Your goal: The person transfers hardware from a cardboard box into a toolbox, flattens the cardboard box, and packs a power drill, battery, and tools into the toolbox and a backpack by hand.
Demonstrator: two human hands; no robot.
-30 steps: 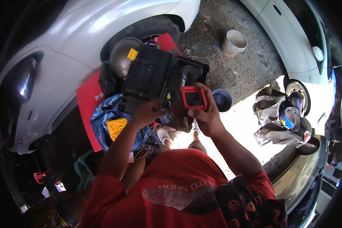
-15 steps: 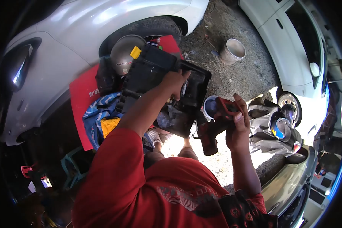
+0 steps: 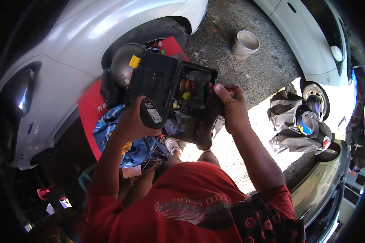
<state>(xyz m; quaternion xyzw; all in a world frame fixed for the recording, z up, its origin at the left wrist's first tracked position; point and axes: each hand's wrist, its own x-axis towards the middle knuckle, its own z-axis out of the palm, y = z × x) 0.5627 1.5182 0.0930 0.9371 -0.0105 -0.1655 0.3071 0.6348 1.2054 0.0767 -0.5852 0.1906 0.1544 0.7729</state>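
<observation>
A black battery pack [image 3: 151, 114] with a white label is gripped in my left hand [image 3: 134, 121], over the near edge of an open black toolbox [image 3: 153, 73]. My right hand [image 3: 233, 106] is closed around a dark cordless power tool [image 3: 210, 126] at the toolbox's right side; its handle points down towards me. Fingers and shadow hide part of the tool. Inside the toolbox lie a yellow round piece [image 3: 186, 96], a clear plastic bag [image 3: 173, 126] and other small items I cannot make out.
The toolbox rests by a red board [image 3: 94, 97], with a grey helmet [image 3: 125, 65] and a blue bag [image 3: 136, 152] alongside. A silver car [image 3: 65, 48] stands at left, a white car [image 3: 312, 44] at right. A white bucket [image 3: 245, 44] sits on the gravel.
My left hand has come out of the toolbox and back towards me, now with the battery pack in it. My right hand has moved left and up with the power tool, beside the toolbox.
</observation>
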